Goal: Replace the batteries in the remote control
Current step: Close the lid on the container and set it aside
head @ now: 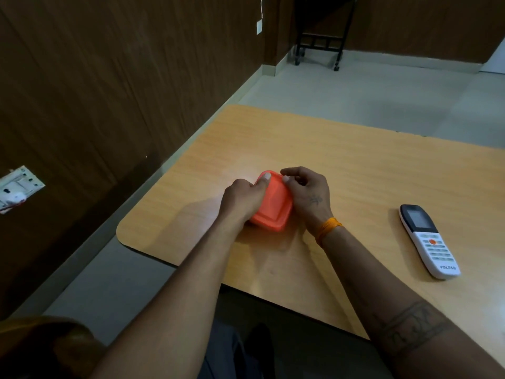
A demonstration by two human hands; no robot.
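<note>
- Remote control (429,240): flat on the worktop (355,165), screen end away, well right of both hands.
- Right hand (308,195): nearer; fingers curled on the orange box (273,207).
- Left hand (243,198): grips the box's other side.

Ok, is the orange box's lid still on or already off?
On. The orange lid sits flat on the box, both hands gripping its edges; no gap shows.

My hands hid the sides of the orange box (273,205) — its contents unseen — and the desk (355,170) ran off right.
</note>
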